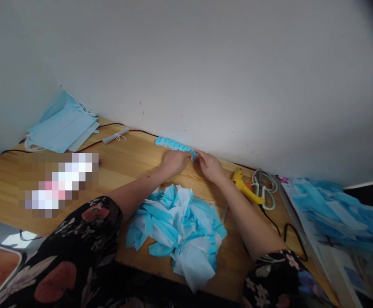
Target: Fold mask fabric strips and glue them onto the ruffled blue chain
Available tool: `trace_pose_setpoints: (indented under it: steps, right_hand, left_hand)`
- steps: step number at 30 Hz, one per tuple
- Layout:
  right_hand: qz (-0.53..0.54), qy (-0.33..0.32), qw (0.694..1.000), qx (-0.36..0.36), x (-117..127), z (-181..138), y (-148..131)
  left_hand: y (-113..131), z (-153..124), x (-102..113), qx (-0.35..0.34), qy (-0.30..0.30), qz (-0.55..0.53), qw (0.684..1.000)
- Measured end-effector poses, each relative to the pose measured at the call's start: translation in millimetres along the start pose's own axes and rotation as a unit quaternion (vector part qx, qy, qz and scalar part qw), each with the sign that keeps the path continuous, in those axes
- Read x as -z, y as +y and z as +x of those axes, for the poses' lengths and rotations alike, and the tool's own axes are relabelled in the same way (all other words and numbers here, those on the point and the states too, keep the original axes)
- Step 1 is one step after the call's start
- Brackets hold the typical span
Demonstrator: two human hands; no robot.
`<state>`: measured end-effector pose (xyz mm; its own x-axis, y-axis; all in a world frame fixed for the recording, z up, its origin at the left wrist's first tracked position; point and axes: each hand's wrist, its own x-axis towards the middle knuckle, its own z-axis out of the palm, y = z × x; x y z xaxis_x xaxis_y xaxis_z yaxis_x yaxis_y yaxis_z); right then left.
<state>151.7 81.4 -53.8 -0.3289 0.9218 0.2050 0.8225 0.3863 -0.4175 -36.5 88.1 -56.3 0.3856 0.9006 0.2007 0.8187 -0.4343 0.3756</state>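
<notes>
Along the wall side of the wooden table lies a row of small folded blue fabric pieces (172,144). My left hand (176,163) and my right hand (210,166) meet at the row's right end. Both have closed fingertips pinching a small folded blue piece (193,155) between them, partly hidden by the fingers. Whether this piece is joined to the row cannot be made out. Below my forearms, near the table's front edge, sits a loose heap of blue and white fabric scraps (180,226).
A stack of blue face masks (66,128) lies at the back left, beside a greyish stick-like bundle (115,135) with white string. Right of my right forearm are a yellow glue gun (246,188) and scissors (266,196). More blue fabric (337,209) is piled at far right. Black cords run along the wall.
</notes>
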Motion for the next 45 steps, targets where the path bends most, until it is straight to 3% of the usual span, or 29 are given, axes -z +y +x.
trace_pose_setpoints:
  steps: [4, 9, 15, 20, 25, 28, 35, 38, 41, 45]
  right_hand:
    - [0.047, -0.013, 0.999, -0.004, 3, 2, 7]
    - [0.168, 0.066, 0.982, -0.056, 9, 2, 26]
    - [0.098, 0.073, 0.991, -0.061, 6, 0, 26]
    - [0.013, 0.022, 0.998, -0.055, 5, 2, 17]
    - [0.048, 0.051, 0.994, -0.08, 10, 10, 16]
    - [0.071, 0.074, 0.993, -0.06, 8, 15, 14]
    - [0.044, 0.011, 0.998, -0.047, -1, 22, 12]
    - [0.076, 0.036, 0.995, -0.048, 2, 23, 18]
    - [0.054, 0.06, 0.996, -0.026, 1, 23, 19]
    - [-0.008, 0.028, 0.999, 0.025, -7, 26, 9]
  left_hand:
    - [-1, 0, -1, -0.007, -0.006, 0.004, 1.0]
    - [1, 0, 0, 0.001, -0.018, 0.004, 1.0]
    - [2, 0, 1, 0.003, -0.026, 0.013, 1.0]
    - [3, 0, 2, -0.016, -0.029, 0.035, 0.999]
    - [6, -1, 5, -0.022, -0.031, 0.056, 0.998]
    - [6, -1, 3, -0.026, -0.029, 0.058, 0.998]
    - [3, 0, -1, -0.034, -0.022, 0.05, 0.998]
    - [3, 0, -2, -0.026, -0.025, 0.038, 0.999]
    - [1, -1, -1, 0.001, 0.003, -0.011, 1.0]
    - [-5, 0, 2, 0.061, 0.087, -0.125, 0.986]
